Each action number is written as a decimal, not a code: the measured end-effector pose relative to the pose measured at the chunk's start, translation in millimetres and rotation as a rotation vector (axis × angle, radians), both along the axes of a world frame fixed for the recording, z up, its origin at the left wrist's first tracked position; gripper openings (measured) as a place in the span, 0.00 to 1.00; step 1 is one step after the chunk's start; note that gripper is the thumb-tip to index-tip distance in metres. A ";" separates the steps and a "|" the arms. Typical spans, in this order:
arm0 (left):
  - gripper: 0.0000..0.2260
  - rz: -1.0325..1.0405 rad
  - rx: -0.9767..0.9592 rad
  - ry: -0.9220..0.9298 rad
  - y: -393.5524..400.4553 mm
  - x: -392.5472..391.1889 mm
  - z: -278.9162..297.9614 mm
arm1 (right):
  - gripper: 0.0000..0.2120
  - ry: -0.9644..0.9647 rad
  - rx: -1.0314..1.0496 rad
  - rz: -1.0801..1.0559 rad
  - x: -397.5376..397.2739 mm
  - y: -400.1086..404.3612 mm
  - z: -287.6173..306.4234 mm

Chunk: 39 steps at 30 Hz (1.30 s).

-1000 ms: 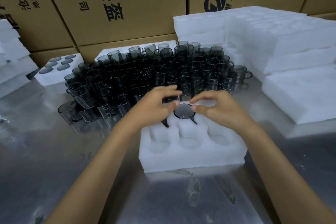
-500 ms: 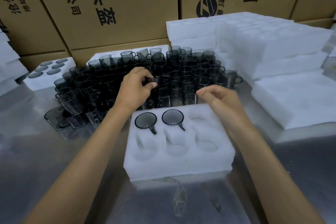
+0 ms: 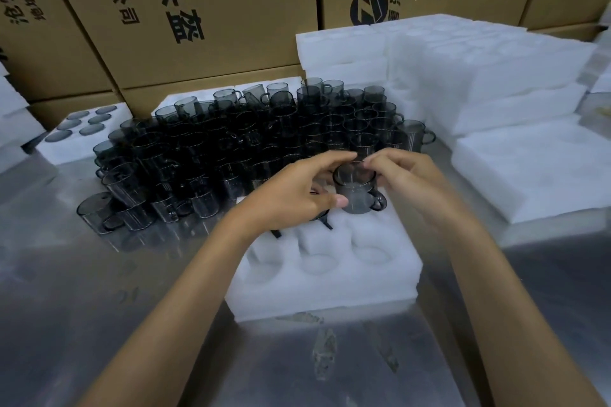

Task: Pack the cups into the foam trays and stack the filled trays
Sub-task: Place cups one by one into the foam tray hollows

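A white foam tray (image 3: 330,287) with round pockets lies on the metal table in front of me. Both hands hold one dark smoked-glass cup (image 3: 355,190) with a handle over the tray's back right pocket. My left hand (image 3: 294,192) grips it from the left, thumb at its base and fingers over the rim. My right hand (image 3: 406,175) pinches the rim from the right. My left hand hides the two cups in the back pockets; only their handles (image 3: 325,223) show. A dense crowd of the same cups (image 3: 231,149) stands behind the tray.
Stacks of white foam trays (image 3: 479,76) rise at the right, with a lower stack (image 3: 535,175) beside them. A filled tray (image 3: 76,135) sits at the far left. Cardboard boxes (image 3: 205,10) wall off the back. The steel table (image 3: 99,291) stretches toward me.
My left hand took a cup from the crowd and brought it right over the tray's back right pocket. My right hand closed in on its rim.
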<state>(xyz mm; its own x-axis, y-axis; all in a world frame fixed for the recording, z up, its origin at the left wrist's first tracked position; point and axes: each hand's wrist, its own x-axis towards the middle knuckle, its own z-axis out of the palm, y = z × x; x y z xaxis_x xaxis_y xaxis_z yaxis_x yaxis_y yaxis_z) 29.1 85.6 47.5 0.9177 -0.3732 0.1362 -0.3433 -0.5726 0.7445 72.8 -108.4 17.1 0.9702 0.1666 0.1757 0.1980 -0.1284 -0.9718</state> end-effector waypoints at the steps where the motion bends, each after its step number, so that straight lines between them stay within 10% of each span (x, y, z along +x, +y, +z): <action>1: 0.28 0.007 0.011 0.004 -0.1 0.5 -1.4 | 0.07 -0.009 0.003 -0.007 0.5 0.6 -1.4; 23: 0.23 0.100 0.202 0.019 -10.2 0.4 -21.8 | 0.05 -0.014 -0.175 0.173 5.3 -9.3 -20.3; 39: 0.17 0.182 0.226 -0.031 -18.1 -0.5 -31.6 | 0.10 0.226 0.070 0.098 -2.3 3.1 -22.6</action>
<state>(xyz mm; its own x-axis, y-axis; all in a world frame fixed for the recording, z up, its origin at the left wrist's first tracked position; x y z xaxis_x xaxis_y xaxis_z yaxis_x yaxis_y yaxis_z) 28.6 67.5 15.9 0.9692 -0.2263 0.0975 -0.2400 -0.7769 0.5821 70.5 -105.3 -5.5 0.9661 0.2565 -0.0292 -0.0168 -0.0505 -0.9986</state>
